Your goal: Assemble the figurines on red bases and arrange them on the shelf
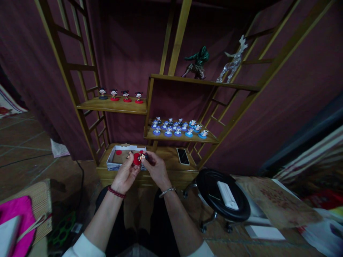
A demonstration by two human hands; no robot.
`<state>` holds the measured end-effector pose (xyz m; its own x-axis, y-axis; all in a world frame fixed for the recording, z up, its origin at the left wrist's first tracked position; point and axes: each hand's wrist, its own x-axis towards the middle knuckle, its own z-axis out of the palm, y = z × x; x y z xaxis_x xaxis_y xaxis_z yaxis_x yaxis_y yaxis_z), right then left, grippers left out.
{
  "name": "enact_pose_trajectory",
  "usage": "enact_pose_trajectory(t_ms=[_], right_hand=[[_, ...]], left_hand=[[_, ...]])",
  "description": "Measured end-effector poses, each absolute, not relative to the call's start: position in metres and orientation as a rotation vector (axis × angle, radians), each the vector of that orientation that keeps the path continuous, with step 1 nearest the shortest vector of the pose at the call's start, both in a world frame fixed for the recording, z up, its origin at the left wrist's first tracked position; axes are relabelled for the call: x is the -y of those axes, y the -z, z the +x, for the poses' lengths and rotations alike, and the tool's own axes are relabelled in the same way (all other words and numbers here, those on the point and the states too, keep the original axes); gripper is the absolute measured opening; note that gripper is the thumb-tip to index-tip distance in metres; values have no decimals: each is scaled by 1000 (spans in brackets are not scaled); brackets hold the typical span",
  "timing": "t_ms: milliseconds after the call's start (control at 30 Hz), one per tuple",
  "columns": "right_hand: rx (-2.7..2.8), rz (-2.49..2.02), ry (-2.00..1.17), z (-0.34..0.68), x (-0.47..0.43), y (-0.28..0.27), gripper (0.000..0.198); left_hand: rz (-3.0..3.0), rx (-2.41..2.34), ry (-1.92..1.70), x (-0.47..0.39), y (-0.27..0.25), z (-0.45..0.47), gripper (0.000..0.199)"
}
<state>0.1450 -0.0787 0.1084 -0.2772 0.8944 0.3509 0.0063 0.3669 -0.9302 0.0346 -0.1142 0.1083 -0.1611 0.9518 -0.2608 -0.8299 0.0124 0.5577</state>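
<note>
My left hand (125, 175) is closed around the red round base (137, 159) of a small doll figurine. My right hand (157, 169) pinches the figurine (143, 156) itself, dark-haired and partly hidden by the fingers. Both hands are together just in front of an open shallow box (114, 165), which holds a red disc (118, 152) and a small figurine near its front. On the left shelf, several similar dark-haired figurines (125, 95) stand in a row, mostly on red bases.
Purple- and blue-based figurines (177, 131) crowd the middle shelf (160, 137). A phone (183, 156) lies on the lower surface. Above stand a green statue (198, 62) and a clear deer (232, 62). A black stool (211, 192) bearing a white box (227, 195) is at right.
</note>
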Motion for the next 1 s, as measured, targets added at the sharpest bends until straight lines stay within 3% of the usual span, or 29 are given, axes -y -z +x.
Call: enact_pose_trajectory(t_ms=[400, 1000], right_hand=[[1830, -799, -805, 150, 81, -119, 25], [2044, -637, -714, 157, 75, -132, 26]], left_hand=[[248, -638, -1549, 112, -105, 33, 22], [253, -564, -1498, 114, -105, 33, 24]])
